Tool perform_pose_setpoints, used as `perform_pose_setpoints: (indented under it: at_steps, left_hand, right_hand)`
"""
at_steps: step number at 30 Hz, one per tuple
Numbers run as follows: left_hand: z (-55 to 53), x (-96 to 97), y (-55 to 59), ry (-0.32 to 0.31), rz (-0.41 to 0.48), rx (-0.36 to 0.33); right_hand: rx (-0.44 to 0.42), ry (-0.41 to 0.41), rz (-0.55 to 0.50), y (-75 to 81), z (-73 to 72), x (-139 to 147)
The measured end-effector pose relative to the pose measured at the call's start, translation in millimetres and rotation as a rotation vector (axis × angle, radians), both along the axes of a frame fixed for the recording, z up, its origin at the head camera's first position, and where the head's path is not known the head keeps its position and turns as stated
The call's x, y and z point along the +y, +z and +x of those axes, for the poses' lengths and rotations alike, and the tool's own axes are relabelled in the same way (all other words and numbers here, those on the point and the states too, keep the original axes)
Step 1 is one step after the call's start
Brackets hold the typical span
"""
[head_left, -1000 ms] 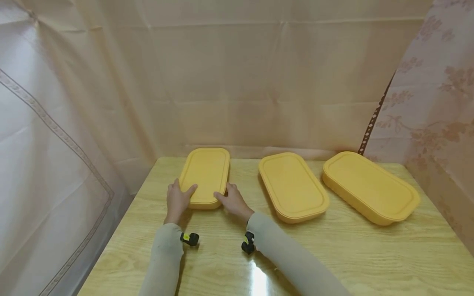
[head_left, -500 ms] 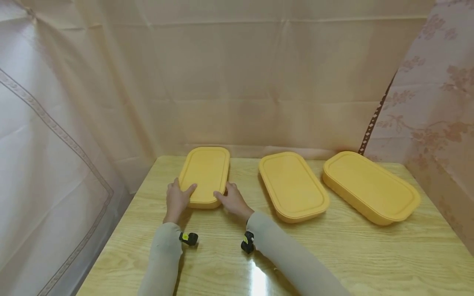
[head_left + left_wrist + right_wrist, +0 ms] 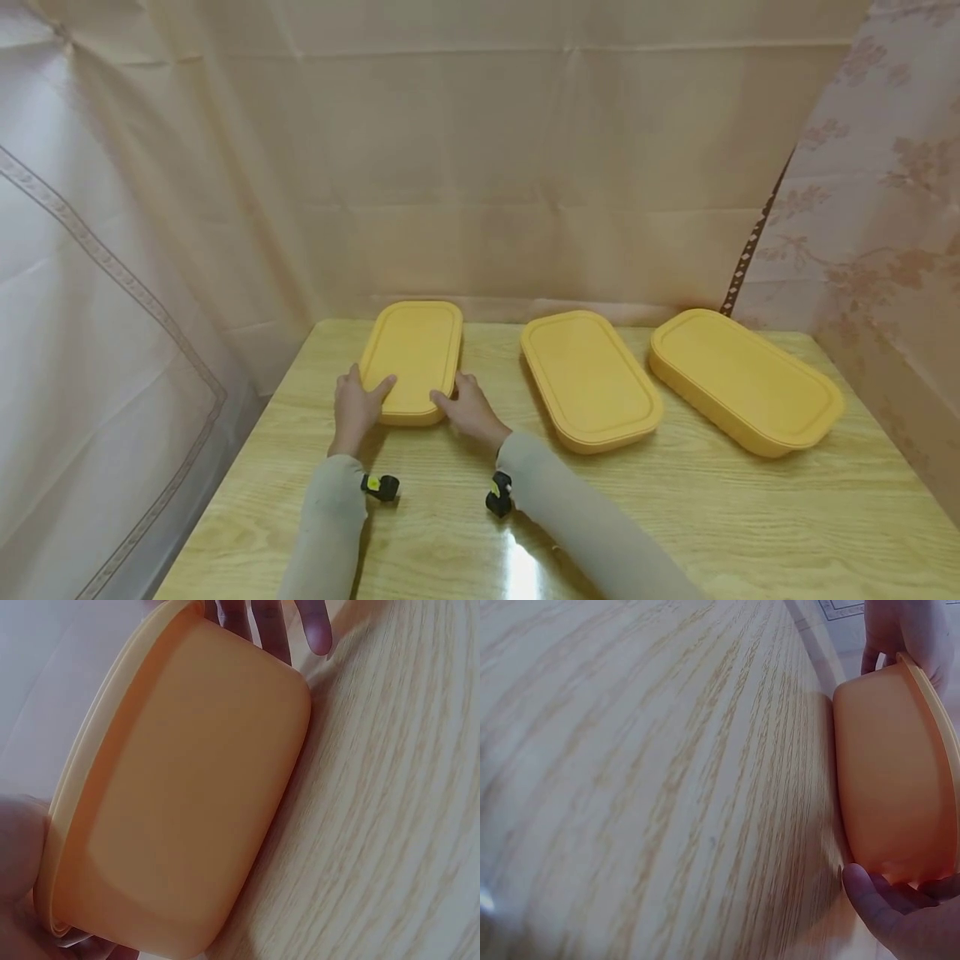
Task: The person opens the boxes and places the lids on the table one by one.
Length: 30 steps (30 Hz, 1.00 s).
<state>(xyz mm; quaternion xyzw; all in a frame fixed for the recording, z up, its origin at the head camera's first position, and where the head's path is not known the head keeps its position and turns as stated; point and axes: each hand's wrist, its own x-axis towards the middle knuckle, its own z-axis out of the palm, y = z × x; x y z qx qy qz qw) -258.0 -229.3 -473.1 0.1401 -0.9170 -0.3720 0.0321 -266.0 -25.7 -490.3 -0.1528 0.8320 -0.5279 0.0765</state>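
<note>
**Small yellow lidded box held at its near end by both hands**

A small rounded-rectangular yellow plastic box (image 3: 412, 360) with a smooth matte lid is seen at the far left of the light wooden table (image 3: 675, 517), whose grain is fine and glossy. The box is gripped at its near end from both sides. The left hand (image 3: 357, 407) is curled around the near left corner, with the thumb laid on the lid rim. The right hand (image 3: 469, 410) is curled around the near right corner, its fingertips pressed against the side wall. In the wrist views the box bottom is shown resting on the table.

To the right, a medium yellow lidded box (image 3: 589, 379) is placed, and further right a large yellow lidded box (image 3: 745, 379), both apart from each other. Pale creased fabric (image 3: 480, 167) is hung behind the table.
</note>
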Motion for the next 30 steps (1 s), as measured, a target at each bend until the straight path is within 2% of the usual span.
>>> perform_pose_setpoints:
  at_steps: [19, 30]
  left_hand:
    - [0.2, 0.0, -1.6, 0.001, 0.011, -0.015]
    - [-2.2, -0.5, -2.8, -0.007, -0.017, 0.000]
  right_hand:
    - [-0.049, 0.010, -0.017, 0.0, 3.8, 0.6]
    - [-0.023, 0.008, -0.024, -0.5, 2.1, 2.1]
